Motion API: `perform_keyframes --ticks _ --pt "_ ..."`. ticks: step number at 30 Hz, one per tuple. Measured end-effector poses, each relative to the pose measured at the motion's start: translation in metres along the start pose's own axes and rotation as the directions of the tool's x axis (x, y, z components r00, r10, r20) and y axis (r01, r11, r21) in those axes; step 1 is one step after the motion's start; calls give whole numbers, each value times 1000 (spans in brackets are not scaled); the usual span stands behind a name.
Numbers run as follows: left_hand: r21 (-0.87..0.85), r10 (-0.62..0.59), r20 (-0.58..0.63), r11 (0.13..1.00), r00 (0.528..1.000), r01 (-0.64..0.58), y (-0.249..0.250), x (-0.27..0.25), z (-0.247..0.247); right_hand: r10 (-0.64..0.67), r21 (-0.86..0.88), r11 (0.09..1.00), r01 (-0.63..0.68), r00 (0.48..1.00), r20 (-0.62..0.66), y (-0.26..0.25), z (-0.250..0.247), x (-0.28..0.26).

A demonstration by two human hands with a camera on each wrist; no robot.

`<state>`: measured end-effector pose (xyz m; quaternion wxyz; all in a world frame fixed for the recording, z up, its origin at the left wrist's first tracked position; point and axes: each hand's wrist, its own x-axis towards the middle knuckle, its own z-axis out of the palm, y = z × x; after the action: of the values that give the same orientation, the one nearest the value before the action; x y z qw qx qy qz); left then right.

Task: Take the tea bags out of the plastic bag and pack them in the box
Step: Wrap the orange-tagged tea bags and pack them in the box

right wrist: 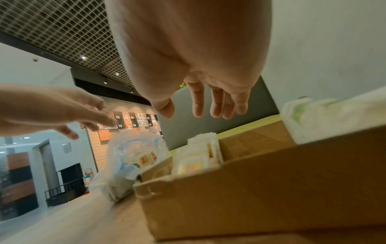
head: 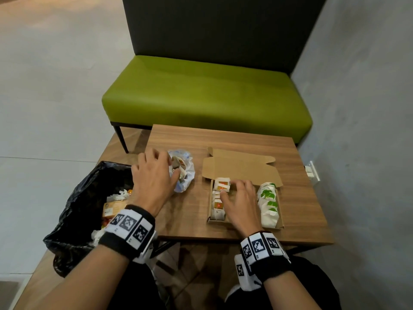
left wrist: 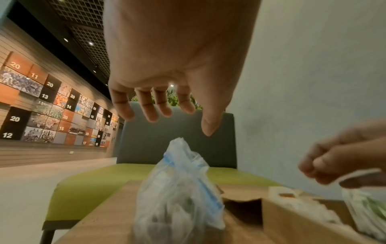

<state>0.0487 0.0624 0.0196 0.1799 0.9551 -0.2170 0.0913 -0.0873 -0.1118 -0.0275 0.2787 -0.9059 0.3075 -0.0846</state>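
Note:
A clear plastic bag (head: 184, 175) holding tea bags sits on the wooden table (head: 185, 211), left of the open cardboard box (head: 245, 224). Just above the bag hovers my left hand (head: 166, 168), fingers spread and nothing held; the left wrist view shows the hand (left wrist: 179, 125) over the bag (left wrist: 177, 189). The box holds a row of orange-tagged tea bags (head: 220, 195) on its left and green-tagged tea bags (head: 269, 202) on its right. My right hand (head: 229, 189) is over the box's middle beside the orange row, fingers relaxed and empty (right wrist: 194, 113).
A bin lined with a black bag (head: 85, 209) and holding rubbish stands left of the table. A green bench (head: 201, 92) is behind the table and a grey wall (head: 357, 130) runs along the right. The box lid (head: 241, 166) lies open toward the bench.

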Motion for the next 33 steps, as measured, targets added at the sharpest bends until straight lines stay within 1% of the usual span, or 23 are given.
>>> perform_keyframes --ticks 2,5,7,9,11,13,16,19,21,24,26,29,33 --pt "5 1 73 1000 997 -2 -7 8 8 -43 7 999 43 999 -6 -16 1 2" --pt "14 49 119 999 992 -51 -12 13 20 -132 34 991 132 991 -15 -39 8 7" --pt "24 75 178 996 981 -80 -14 14 24 -183 17 983 183 983 -6 -51 14 10" --pt "18 79 239 996 968 -85 -17 13 25 -216 -4 976 216 976 4 -63 18 13" --pt "-13 72 287 997 955 -72 -20 13 23 -237 -9 971 237 972 2 -74 23 16" --pt "-28 40 323 999 945 -32 -24 12 21 -242 -18 970 242 970 20 -83 30 20" --pt "-60 3 377 998 926 21 -34 12 18 -222 -57 972 230 968 116 -96 42 24" --pt "-117 15 389 993 921 34 -40 9 14 -164 -144 971 191 970 181 -102 56 26" --pt "-139 11 396 989 918 48 -41 5 11 -143 -209 962 177 975 167 -102 64 26" --pt "-174 7 383 983 924 65 -41 -2 9 -195 -205 954 217 973 124 -98 70 19" --pt "-191 14 377 980 926 63 -41 -6 10 -205 -228 946 232 969 137 -96 75 14" --pt "-200 28 374 978 927 52 -40 -12 12 -143 -274 945 180 978 150 -93 82 11" --pt "-198 33 354 979 935 40 -40 -19 16 -92 -228 967 110 992 89 -91 86 11"
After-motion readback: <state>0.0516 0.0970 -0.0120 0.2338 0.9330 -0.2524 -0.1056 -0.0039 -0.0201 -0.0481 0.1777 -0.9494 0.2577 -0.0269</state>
